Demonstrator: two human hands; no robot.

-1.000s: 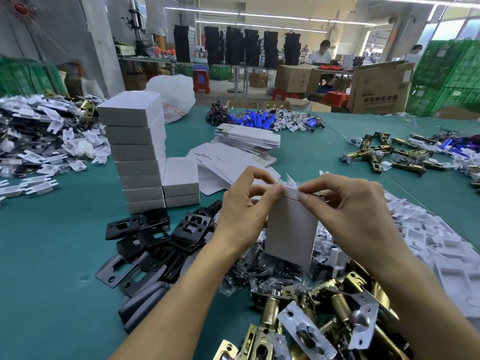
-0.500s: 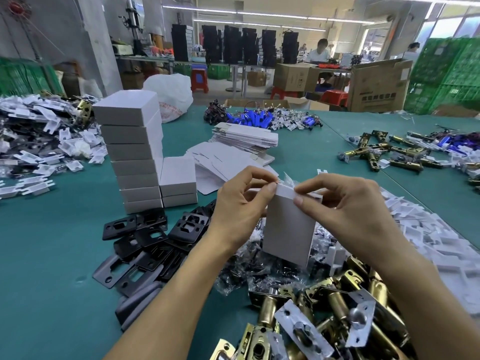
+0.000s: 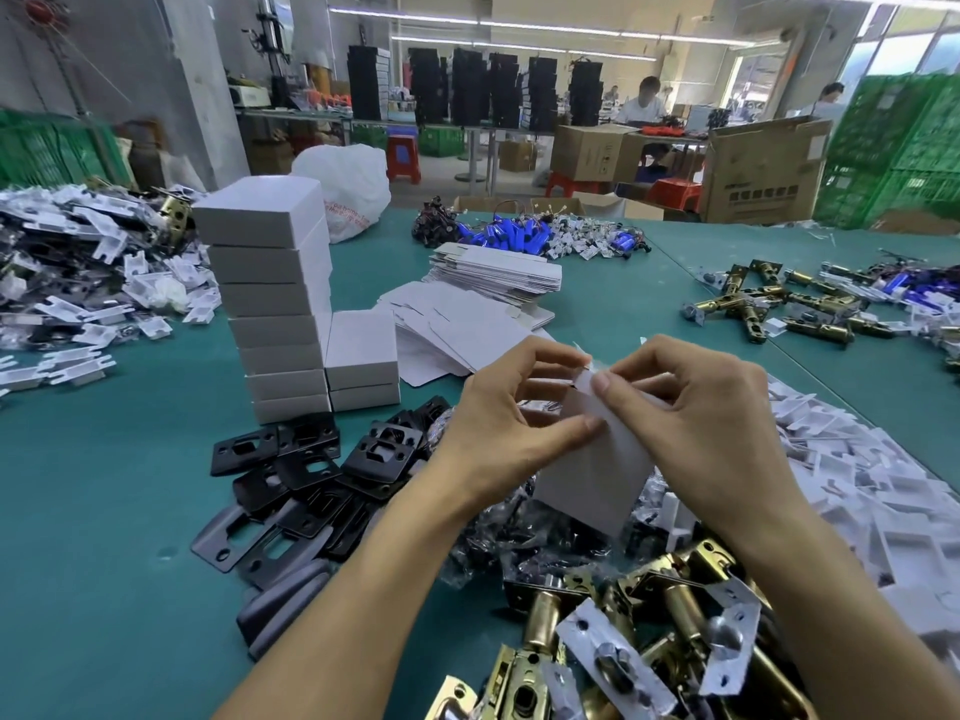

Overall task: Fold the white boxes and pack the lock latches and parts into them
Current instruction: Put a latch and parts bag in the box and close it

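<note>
I hold a small white box (image 3: 592,470) upright above the table's middle. My left hand (image 3: 511,426) grips its left side, thumb on the front face. My right hand (image 3: 691,423) pinches the top flap with thumb and forefinger. Brass lock latches (image 3: 613,641) lie heaped right below my hands. Black strike plates (image 3: 311,485) are spread to the left of them. A tall stack of closed white boxes (image 3: 270,298) stands further left, with a short stack (image 3: 361,361) beside it. Flat unfolded box blanks (image 3: 467,314) lie behind my hands.
White plastic parts (image 3: 857,485) pile up at the right and at the far left (image 3: 78,283). More brass latches (image 3: 769,304) lie far right. Blue parts (image 3: 519,233) sit at the table's far edge. Bagged dark parts (image 3: 524,543) lie under the box.
The box has tilted and my left hand's fingers have dropped from the top flap to its side. My right hand still pinches the flap, now folded further.
</note>
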